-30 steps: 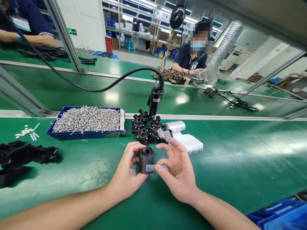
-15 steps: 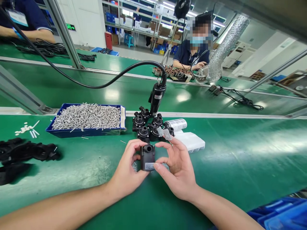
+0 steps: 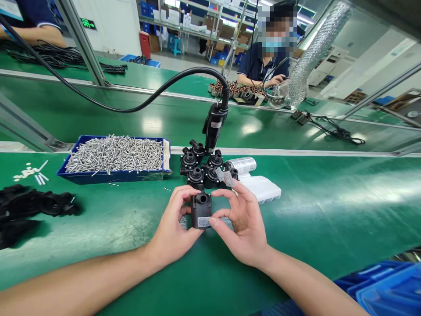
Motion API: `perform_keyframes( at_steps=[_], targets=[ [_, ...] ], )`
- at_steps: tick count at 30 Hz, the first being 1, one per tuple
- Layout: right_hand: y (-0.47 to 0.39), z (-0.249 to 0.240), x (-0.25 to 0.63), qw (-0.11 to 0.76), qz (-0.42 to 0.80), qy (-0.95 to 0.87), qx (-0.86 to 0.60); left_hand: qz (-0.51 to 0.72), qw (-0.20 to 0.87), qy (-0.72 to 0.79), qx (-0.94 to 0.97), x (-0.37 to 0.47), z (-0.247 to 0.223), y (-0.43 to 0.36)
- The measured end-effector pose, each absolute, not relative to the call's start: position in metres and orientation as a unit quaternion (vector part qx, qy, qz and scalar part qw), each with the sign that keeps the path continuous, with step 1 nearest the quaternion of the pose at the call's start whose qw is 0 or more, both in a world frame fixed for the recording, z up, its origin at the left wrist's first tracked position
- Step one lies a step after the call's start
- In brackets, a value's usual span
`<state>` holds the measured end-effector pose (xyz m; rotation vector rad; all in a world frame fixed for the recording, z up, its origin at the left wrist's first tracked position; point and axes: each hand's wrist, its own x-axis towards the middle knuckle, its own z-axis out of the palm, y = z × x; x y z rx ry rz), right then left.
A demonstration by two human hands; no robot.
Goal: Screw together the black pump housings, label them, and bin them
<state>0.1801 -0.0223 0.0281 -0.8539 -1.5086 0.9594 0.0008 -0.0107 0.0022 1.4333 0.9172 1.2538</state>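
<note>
A small black pump housing is held by my left hand, its thumb below and fingers at the top and left side. On the housing's lower front lies a silvery printed label. My right hand pinches the right end of that label between thumb and index finger. Two more small labels cling to the raised fingertips of the same hand. Just behind stand several black pumps in a cluster, with a roll of labels and a white label strip to their right.
A blue bin full of metal screws stands left of the pumps. Behind them hangs a black power screwdriver on a cable. Black parts lie far left; blue trays are lower right. A person sits opposite.
The view has tilted slightly, so the bench scene sits a little higher and further left. Both hands keep nearly the same pose on the housing and label.
</note>
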Motion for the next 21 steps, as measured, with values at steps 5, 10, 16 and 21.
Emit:
perform_keyframes(
  at_steps=[5, 10, 16, 21],
  targets=[
    [-0.0228, 0.0288, 0.1804, 0.554, 0.316, -0.698, -0.326, 0.523, 0.487, 0.376, 0.59, 0.0017, 0.0031, -0.0113],
    [-0.0255, 0.0294, 0.1793, 0.531, 0.201, -0.755, -0.328, 0.525, 0.481, 0.369, 0.597, 0.0024, 0.0022, -0.0118],
    [-0.0259, 0.0295, 0.1753, 0.545, 0.221, -0.724, -0.362, 0.527, 0.482, 0.375, 0.591, 0.0024, 0.0003, -0.0106],
    [-0.0252, 0.0275, 0.1775, 0.539, 0.208, -0.738, -0.347, 0.522, 0.496, 0.369, 0.588, 0.0013, 0.0006, -0.0093]
  ],
)
